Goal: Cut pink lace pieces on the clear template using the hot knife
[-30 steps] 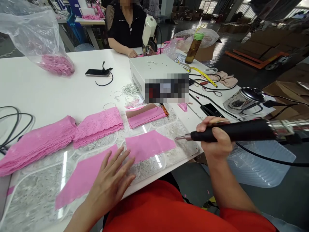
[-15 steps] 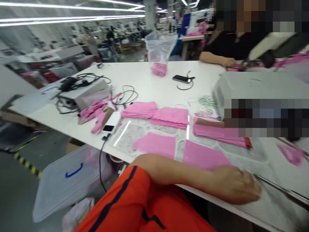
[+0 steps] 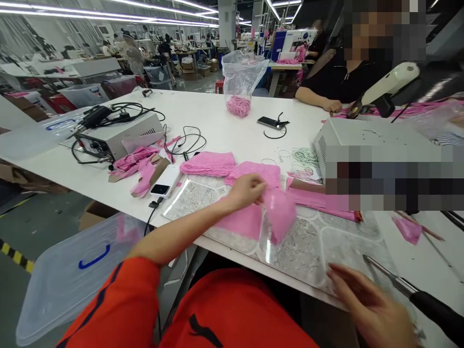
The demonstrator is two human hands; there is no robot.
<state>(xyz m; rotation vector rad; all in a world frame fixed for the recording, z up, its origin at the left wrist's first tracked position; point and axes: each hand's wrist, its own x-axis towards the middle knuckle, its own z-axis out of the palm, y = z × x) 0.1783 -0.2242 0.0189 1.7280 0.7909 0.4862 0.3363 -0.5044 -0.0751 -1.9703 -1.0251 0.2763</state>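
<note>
My left hand [image 3: 247, 190] pinches a pink fabric piece [image 3: 280, 212] by its upper corner, and the cloth hangs curled over the patterned mat [image 3: 304, 244]. Below that hand a flat pink panel [image 3: 242, 221] lies on the mat. Behind it sit two pink stacks, a left stack [image 3: 208, 163] and a right stack [image 3: 270, 173] that the hand partly covers. At the lower right, my right hand [image 3: 373, 304] is held with fingers apart near the table's front edge, nothing in it. Just beyond it lies a black-handled metal tool [image 3: 409, 287].
Folded pink fabric [image 3: 319, 200] lies right of the stacks, before a grey machine box [image 3: 377, 133]. A white power bank [image 3: 166, 181] and a control box [image 3: 119, 137] with cables are at left. A bag of pink pieces [image 3: 239, 104] stands behind. A co-worker [image 3: 340, 79] sits opposite.
My left hand has moved from the lower right to the middle, lifting the right-hand pink panel off the mat. My right hand now shows at the lower right.
</note>
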